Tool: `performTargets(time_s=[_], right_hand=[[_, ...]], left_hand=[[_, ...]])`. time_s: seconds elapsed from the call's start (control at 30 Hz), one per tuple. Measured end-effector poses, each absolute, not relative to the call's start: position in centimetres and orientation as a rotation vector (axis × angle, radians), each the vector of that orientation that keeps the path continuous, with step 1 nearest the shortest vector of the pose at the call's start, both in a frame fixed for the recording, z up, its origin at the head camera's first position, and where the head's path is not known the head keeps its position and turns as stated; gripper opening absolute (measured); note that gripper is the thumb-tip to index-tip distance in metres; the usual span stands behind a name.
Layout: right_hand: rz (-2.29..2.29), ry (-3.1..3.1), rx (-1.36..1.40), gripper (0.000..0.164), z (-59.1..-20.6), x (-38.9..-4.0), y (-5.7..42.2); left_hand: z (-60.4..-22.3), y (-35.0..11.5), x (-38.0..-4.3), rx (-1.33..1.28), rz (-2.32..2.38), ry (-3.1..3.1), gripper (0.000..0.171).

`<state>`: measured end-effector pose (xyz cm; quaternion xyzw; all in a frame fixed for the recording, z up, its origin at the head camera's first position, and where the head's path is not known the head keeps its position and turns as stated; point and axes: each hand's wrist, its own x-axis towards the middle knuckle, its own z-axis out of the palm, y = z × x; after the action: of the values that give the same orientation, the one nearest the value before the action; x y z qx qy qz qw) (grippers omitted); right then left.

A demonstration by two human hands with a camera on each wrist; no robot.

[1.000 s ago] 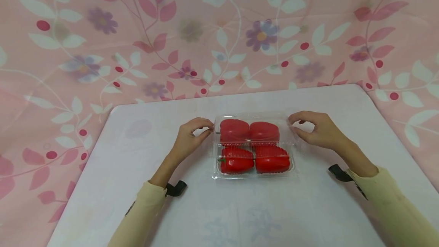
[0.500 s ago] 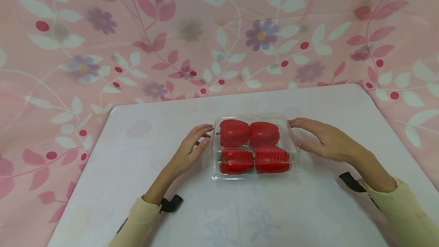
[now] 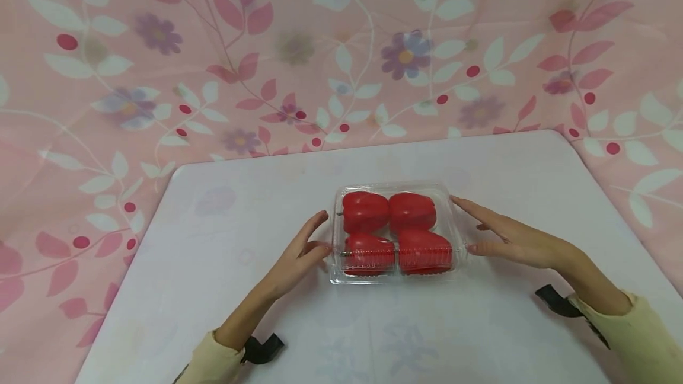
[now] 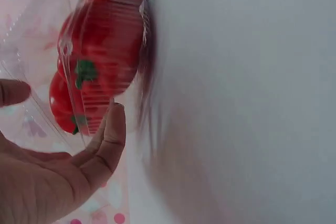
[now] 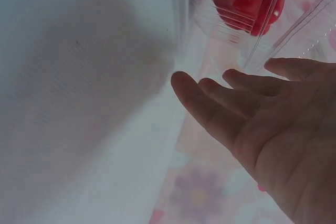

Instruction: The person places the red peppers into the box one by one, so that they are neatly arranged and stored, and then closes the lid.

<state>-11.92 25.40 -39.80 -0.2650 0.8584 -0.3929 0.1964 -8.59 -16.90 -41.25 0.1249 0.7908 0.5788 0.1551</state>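
Note:
A clear plastic clamshell box [image 3: 373,281] sits on the table, holding several red bell peppers [image 3: 365,212]. Its transparent lid lies over them, with a ribbed edge along the front; whether it is fastened cannot be told. My left hand [image 3: 296,261] is at the box's left side, fingers extended beside or against the wall. In the left wrist view, green stems [image 4: 85,72] show through the plastic near the fingertips. On the other side, my right hand [image 3: 512,242] has its fingers stretched towards the box's right wall. Neither hand grips the box.
A white table [image 3: 256,194] with rounded far corners carries the box. Behind it hangs a pink floral cloth [image 3: 320,46]. Each wrist wears a dark camera mount, seen at the left cuff [image 3: 264,349] and the right cuff [image 3: 557,301].
The raised lid has come down over the peppers. Both hands have let go of its edges, straightened their fingers and moved nearer along the box's sides.

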Motion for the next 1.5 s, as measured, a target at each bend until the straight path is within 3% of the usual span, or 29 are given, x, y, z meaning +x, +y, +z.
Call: performTargets(time_s=[0.27, 0.5, 0.7, 1.5], right_hand=[[-1.191, 2.258, -0.692, 0.087, -40.0, -11.0, 25.1], [-1.135, 2.294, -0.625, 0.090, -40.0, -10.0, 24.5], [-1.143, 2.280, -0.591, 0.086, -40.2, -9.6, 24.4], [-1.340, 2.068, -0.645, 0.087, -40.8, -9.4, 24.2]], left_hand=[[-40.4, -16.3, -6.7, 0.044, 1.689, 2.135, 0.064], [-39.8, -16.8, -6.2, 0.097, 1.708, 1.904, 0.057], [-39.5, -17.1, -6.3, 0.111, 1.744, 1.733, 0.061], [-40.1, -15.4, -6.1, 0.002, 1.723, 1.851, 0.042]])
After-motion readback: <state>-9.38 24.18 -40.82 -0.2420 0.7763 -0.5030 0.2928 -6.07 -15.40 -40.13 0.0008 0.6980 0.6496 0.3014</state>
